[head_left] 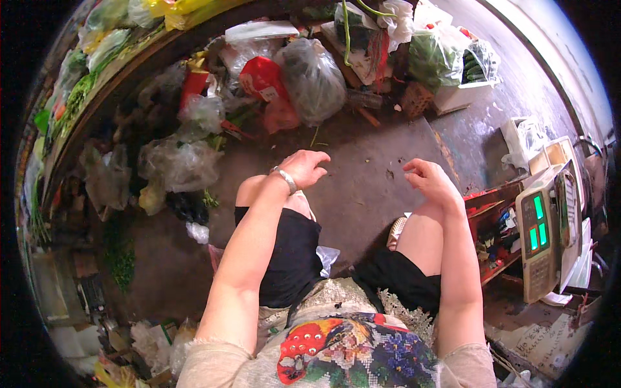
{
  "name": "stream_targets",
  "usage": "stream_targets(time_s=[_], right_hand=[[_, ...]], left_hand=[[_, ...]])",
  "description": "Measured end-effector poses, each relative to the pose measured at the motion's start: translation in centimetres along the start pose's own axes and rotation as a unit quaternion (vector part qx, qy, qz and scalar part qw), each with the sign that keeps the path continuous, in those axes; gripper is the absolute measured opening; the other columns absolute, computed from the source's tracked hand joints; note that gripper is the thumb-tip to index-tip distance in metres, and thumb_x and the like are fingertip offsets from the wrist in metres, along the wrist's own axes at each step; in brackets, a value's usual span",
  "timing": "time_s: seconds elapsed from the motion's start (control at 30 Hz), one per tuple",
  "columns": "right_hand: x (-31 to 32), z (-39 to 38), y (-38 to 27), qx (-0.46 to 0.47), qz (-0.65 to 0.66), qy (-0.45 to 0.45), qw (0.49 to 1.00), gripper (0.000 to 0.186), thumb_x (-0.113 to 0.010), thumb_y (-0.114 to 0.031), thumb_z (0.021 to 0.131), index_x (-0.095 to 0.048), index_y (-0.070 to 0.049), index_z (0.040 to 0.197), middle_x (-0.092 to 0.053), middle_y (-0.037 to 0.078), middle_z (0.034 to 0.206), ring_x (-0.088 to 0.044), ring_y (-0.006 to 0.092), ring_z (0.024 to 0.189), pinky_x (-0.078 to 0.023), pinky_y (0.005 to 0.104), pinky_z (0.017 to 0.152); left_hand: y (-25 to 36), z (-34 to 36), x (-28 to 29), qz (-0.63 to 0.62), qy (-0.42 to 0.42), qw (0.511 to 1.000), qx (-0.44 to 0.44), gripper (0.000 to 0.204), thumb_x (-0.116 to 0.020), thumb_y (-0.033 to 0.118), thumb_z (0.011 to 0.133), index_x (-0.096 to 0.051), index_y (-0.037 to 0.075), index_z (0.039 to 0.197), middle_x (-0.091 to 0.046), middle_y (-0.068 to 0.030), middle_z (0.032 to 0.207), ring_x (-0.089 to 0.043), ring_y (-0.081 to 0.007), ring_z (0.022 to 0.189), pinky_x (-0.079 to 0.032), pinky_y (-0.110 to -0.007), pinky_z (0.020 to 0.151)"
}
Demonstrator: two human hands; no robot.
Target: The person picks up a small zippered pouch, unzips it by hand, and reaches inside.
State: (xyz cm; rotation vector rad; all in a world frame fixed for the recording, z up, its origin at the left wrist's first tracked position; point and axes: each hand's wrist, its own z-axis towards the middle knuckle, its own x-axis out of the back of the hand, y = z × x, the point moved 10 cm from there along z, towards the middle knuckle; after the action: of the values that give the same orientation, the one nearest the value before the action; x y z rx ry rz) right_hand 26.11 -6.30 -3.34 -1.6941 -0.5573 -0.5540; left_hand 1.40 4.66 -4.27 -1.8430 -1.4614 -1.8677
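My left hand [305,169] hangs in the air just past my left knee. Its fingers point inward with the thumb apart, and it holds nothing; a pale bracelet [285,181] circles the wrist. Over my right knee, my right hand [430,181] is raised with fingers loosely bent and slightly apart, nothing visible in it. Between and beyond the hands lies the dark floor [362,168], with a few small scraps on it. Closest to the left hand on the far side are a red plastic bag [264,79] and a stuffed clear bag [313,81].
To the right stands a scale [538,239] with a lit green display, beside a red open-shelved unit [495,226]. Crumpled clear bags [181,161] lie at left. Bagged green vegetables [440,55] and a brick [417,99] sit at far right. A produce shelf [97,97] curves along the left.
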Motion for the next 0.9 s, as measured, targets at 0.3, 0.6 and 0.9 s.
stream_targets(time_s=[0.3, 0.6, 0.9], right_hand=[[-0.14, 0.18, 0.16, -0.006, -0.003, -0.006, 1.0, 0.024, -0.06, -0.013, 0.087, -0.063, 0.0, 0.107, -0.062, 0.008, 0.078, -0.059, 0.0152, 0.07, -0.049, 0.0307, 0.068], [0.0, 0.02, 0.05, -0.005, 0.002, -0.004, 1.0, 0.024, -0.06, -0.013, 0.086, -0.063, 0.0, 0.106, -0.062, 0.008, 0.077, -0.059, 0.0151, 0.07, -0.049, 0.0307, 0.068], [0.11, -0.1, -0.06, -0.035, -0.002, -0.016, 0.999, 0.025, -0.062, -0.016, 0.085, -0.064, -0.002, 0.106, -0.068, 0.018, 0.094, -0.065, 0.0295, 0.09, -0.05, 0.0366, 0.08]], left_hand=[[0.0, -0.08, 0.17, 0.004, 0.004, 1.0, -0.001, 0.037, -0.065, 0.024, 0.083, -0.062, 0.01, 0.118, -0.069, -0.0161, 0.097, -0.066, -0.0317, 0.091, -0.052, -0.039, 0.082], [0.26, -0.14, 0.24, 0.006, -0.003, 1.0, 0.0, 0.037, -0.065, 0.024, 0.084, -0.062, 0.01, 0.118, -0.069, -0.0159, 0.098, -0.066, -0.0315, 0.092, -0.051, -0.039, 0.083], [0.02, -0.16, 0.27, -0.002, 0.008, 1.0, -0.004, 0.037, -0.065, 0.021, 0.084, -0.062, 0.01, 0.119, -0.069, -0.0156, 0.099, -0.066, -0.0301, 0.093, -0.052, -0.037, 0.083]])
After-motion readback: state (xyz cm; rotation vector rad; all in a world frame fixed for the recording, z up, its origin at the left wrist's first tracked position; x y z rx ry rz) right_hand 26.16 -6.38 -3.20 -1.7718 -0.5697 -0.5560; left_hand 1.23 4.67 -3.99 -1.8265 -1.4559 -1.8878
